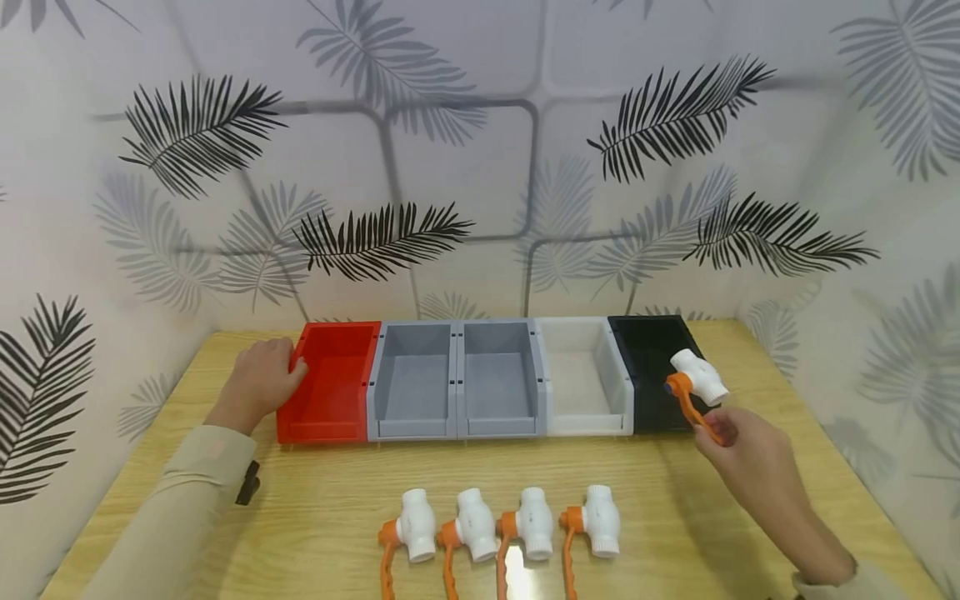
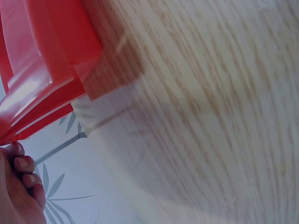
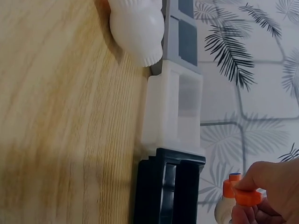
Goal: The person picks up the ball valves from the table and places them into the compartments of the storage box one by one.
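Observation:
By its orange lever handle, my right hand point(image 1: 757, 458) pinches a white ball valve point(image 1: 705, 379) above the front of the black bin point(image 1: 651, 342). In the right wrist view the thumb and fingers close on that orange handle point(image 3: 247, 198), and the white body is partly hidden. At the far left, my left hand point(image 1: 262, 375) grips the side wall of the red bin point(image 1: 330, 429). Its thumb lies over the rim; in the left wrist view the fingers curl against the bin's edge. Several more white ball valves point(image 1: 602, 521) lie in a row near the front.
Between the red and black bins stand two grey bins point(image 1: 416, 429) and a white bin point(image 1: 588, 425), all joined in one row. The wooden table point(image 1: 315, 500) ends at a patterned wall point(image 1: 465, 183) behind them. A small black object point(image 1: 248, 483) shows beside the left sleeve.

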`<state>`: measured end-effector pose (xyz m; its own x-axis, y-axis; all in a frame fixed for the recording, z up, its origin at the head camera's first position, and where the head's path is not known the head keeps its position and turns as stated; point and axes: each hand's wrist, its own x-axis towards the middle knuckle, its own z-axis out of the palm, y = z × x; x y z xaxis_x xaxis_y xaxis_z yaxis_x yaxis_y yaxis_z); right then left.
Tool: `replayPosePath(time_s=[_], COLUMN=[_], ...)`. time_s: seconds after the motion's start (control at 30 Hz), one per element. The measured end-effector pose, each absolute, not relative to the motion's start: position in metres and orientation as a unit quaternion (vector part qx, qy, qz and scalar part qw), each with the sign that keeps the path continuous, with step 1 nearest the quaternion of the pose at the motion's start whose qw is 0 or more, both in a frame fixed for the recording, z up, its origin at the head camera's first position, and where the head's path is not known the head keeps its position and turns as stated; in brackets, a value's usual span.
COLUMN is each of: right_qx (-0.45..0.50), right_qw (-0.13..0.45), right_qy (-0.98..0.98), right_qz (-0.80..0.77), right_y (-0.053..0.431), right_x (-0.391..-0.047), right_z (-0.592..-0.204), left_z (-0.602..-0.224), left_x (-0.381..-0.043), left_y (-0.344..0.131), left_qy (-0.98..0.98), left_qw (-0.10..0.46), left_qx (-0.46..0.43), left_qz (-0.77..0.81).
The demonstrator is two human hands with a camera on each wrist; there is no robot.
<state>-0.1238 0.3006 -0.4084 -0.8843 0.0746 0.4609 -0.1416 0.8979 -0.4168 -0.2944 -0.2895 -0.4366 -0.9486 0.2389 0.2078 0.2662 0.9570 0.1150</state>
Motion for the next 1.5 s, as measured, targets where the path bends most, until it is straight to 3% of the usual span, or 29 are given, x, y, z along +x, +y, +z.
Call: replayPosePath(time_s=[0.3, 0.73, 1.03, 1.5], right_qx=[0.016, -0.007, -0.016, -0.021], right_qw=[0.244, 0.226, 0.225, 0.178], right_qy=[-0.943, -0.947, -0.946, -0.957], right_qz=[0.225, 0.226, 0.232, 0.227], right_y=[0.300, 0.296, 0.290, 0.293], right_x=[-0.156, -0.194, -0.209, -0.221], right_z=[-0.418, -0.433, -0.443, -0.457], left_z=[-0.436, -0.440, -0.442, -0.440], left_x=[-0.294, -0.296, -0.298, -0.296], left_y=[-0.287, -0.289, -0.290, -0.289], left_qy=[-0.989, -0.988, -0.988, -0.988], left_qw=[0.072, 0.084, 0.071, 0.072], left_qx=[-0.107, -0.102, -0.104, -0.105], left_qz=[-0.077, -0.084, -0.087, -0.086])
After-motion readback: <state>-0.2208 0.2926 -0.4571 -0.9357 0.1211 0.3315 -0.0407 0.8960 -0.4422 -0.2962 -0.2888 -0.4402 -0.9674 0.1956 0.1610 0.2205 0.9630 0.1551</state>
